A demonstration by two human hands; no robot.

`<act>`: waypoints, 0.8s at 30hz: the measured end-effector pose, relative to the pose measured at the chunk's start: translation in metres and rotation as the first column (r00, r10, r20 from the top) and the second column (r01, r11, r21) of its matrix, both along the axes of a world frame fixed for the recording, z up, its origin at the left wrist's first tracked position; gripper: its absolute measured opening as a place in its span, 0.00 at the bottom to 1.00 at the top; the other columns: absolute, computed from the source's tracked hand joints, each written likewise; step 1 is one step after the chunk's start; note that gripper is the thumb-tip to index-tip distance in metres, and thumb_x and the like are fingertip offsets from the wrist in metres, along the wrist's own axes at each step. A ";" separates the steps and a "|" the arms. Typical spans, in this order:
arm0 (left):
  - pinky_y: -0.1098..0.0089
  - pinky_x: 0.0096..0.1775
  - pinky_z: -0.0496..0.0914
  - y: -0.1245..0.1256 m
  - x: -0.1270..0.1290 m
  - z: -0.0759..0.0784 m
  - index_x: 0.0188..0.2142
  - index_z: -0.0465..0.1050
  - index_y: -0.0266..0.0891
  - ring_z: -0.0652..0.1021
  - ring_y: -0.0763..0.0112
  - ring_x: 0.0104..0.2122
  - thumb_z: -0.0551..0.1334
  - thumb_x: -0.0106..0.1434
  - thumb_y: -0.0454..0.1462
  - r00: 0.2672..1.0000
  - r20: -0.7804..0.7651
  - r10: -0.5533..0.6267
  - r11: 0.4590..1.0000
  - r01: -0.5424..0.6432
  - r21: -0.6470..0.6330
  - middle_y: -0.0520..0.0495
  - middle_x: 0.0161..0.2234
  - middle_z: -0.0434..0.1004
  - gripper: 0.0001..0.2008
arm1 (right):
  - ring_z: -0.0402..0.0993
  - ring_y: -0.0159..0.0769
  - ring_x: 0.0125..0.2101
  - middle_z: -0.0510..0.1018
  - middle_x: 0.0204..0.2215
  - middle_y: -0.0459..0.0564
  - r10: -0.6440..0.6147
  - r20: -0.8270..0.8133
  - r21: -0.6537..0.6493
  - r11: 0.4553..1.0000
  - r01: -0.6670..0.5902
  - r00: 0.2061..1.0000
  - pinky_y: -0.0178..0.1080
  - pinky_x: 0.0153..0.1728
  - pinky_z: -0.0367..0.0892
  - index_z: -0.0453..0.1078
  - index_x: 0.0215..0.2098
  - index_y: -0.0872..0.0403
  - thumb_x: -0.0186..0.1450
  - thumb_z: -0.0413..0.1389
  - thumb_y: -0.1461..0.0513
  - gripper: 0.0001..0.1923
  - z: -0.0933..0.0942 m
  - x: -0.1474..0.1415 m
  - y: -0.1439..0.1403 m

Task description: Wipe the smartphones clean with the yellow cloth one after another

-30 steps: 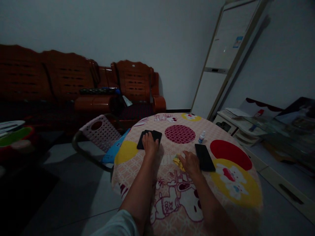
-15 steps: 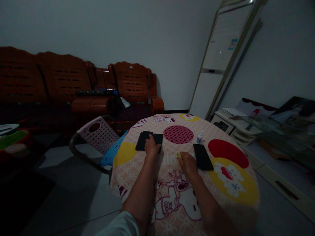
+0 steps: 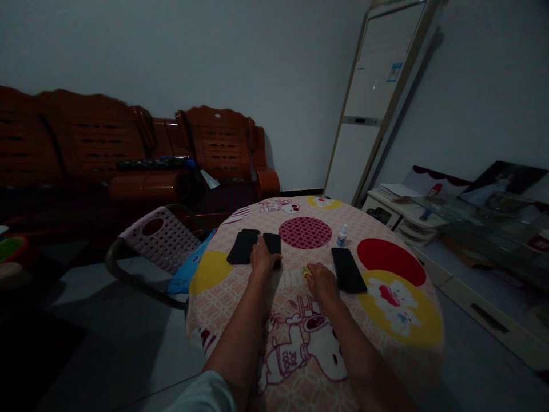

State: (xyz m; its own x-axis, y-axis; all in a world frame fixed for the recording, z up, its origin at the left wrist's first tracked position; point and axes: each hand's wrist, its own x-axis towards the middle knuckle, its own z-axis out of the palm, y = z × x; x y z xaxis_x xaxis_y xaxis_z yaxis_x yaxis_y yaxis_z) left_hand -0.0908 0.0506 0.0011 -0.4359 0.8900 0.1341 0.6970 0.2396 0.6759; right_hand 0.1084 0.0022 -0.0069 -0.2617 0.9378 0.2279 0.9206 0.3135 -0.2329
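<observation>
My left hand (image 3: pixel 262 260) rests on the near end of a black phone (image 3: pixel 272 242) lying on the round table (image 3: pixel 398 337). A second black phone (image 3: pixel 242 246) lies just left of it, untouched. My right hand (image 3: pixel 321 281) is closed over a small yellow cloth (image 3: pixel 306 270), only a corner of which shows at the fingertips. A third black phone (image 3: pixel 347 270) lies flat just right of that hand. A small white dropper bottle (image 3: pixel 342 236) stands upright behind it.
The table wears a pink cartoon-print cloth. A pink plastic chair (image 3: pixel 158 233) stands at its left edge, with blue fabric (image 3: pixel 186 274) beside it. Dark red wooden sofas (image 3: pixel 128 154) line the back wall. A tall white air conditioner (image 3: pixel 369 109) and a low cabinet with papers (image 3: pixel 398 209) stand at the right.
My left hand slid onto the right one of the two phones, which now lie slightly apart. My right hand closed more over the yellow cloth, nearer the third phone. The view shifted left.
</observation>
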 end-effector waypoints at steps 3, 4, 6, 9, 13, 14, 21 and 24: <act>0.64 0.50 0.64 0.003 -0.003 -0.001 0.56 0.63 0.35 0.69 0.52 0.55 0.73 0.39 0.28 0.871 0.491 0.015 0.996 -0.055 0.067 0.34 0.53 0.71 0.42 | 0.70 0.34 0.36 0.75 0.36 0.50 0.005 -0.024 0.006 1.000 -0.005 1.000 0.33 0.35 0.58 0.71 0.38 0.52 0.63 0.53 0.64 0.07 0.000 0.001 -0.001; 0.65 0.48 0.67 0.004 -0.004 -0.001 0.51 0.68 0.36 0.72 0.53 0.52 0.72 0.39 0.27 0.743 0.669 0.006 0.997 -0.059 0.056 0.37 0.49 0.74 0.37 | 0.70 0.34 0.36 0.75 0.35 0.50 0.006 -0.036 0.014 1.000 -0.006 0.999 0.33 0.35 0.58 0.71 0.38 0.53 0.63 0.52 0.64 0.07 0.000 0.001 -0.001; 0.65 0.41 0.72 0.006 -0.002 -0.002 0.42 0.72 0.35 0.78 0.56 0.42 0.70 0.43 0.27 0.464 0.886 -0.010 1.000 -0.002 0.012 0.41 0.38 0.79 0.24 | 0.70 0.35 0.35 0.75 0.35 0.51 0.009 -0.076 0.030 1.000 -0.007 0.997 0.33 0.34 0.58 0.72 0.38 0.53 0.63 0.52 0.65 0.08 -0.001 0.003 0.000; 0.64 0.37 0.74 0.007 0.007 -0.001 0.41 0.73 0.32 0.80 0.61 0.32 0.65 0.52 0.30 0.185 0.981 -0.049 0.998 0.056 0.039 0.43 0.30 0.80 0.15 | 0.71 0.34 0.33 0.76 0.33 0.50 0.011 -0.192 0.049 0.999 -0.002 0.981 0.33 0.34 0.58 0.73 0.38 0.53 0.62 0.52 0.65 0.09 -0.005 0.006 0.004; 0.63 0.44 0.73 0.001 0.022 0.006 0.48 0.70 0.29 0.79 0.62 0.39 0.56 0.61 0.32 -0.242 0.952 -0.189 0.972 0.088 0.216 0.38 0.39 0.79 0.16 | 0.72 0.35 0.32 0.78 0.31 0.50 0.016 -0.396 0.053 0.999 0.005 0.918 0.33 0.33 0.60 0.75 0.36 0.54 0.61 0.51 0.64 0.10 -0.012 0.010 0.013; 0.61 0.45 0.72 -0.001 0.025 0.008 0.50 0.69 0.28 0.79 0.60 0.42 0.54 0.63 0.33 -0.319 0.921 -0.225 0.954 0.120 0.275 0.36 0.42 0.78 0.17 | 0.72 0.35 0.31 0.78 0.30 0.50 0.018 -0.438 0.050 0.999 0.005 0.899 0.33 0.32 0.60 0.75 0.35 0.55 0.60 0.51 0.64 0.10 -0.013 0.011 0.015; 0.53 0.43 0.71 -0.004 0.039 0.007 0.50 0.69 0.28 0.79 0.54 0.40 0.48 0.64 0.56 -0.432 0.877 -0.209 0.907 0.250 0.339 0.32 0.41 0.77 0.33 | 0.72 0.36 0.31 0.78 0.31 0.51 0.077 -0.594 0.166 0.986 0.028 0.801 0.35 0.33 0.64 0.75 0.37 0.56 0.60 0.52 0.63 0.11 -0.010 0.009 0.015; 0.60 0.40 0.73 -0.004 0.052 0.002 0.44 0.72 0.28 0.79 0.59 0.34 0.47 0.62 0.58 -0.430 0.886 -0.173 0.899 0.298 0.320 0.34 0.36 0.78 0.35 | 0.72 0.36 0.33 0.77 0.34 0.52 0.159 -0.584 0.276 0.961 0.011 0.796 0.35 0.36 0.66 0.74 0.42 0.55 0.63 0.51 0.63 0.13 -0.004 0.005 0.010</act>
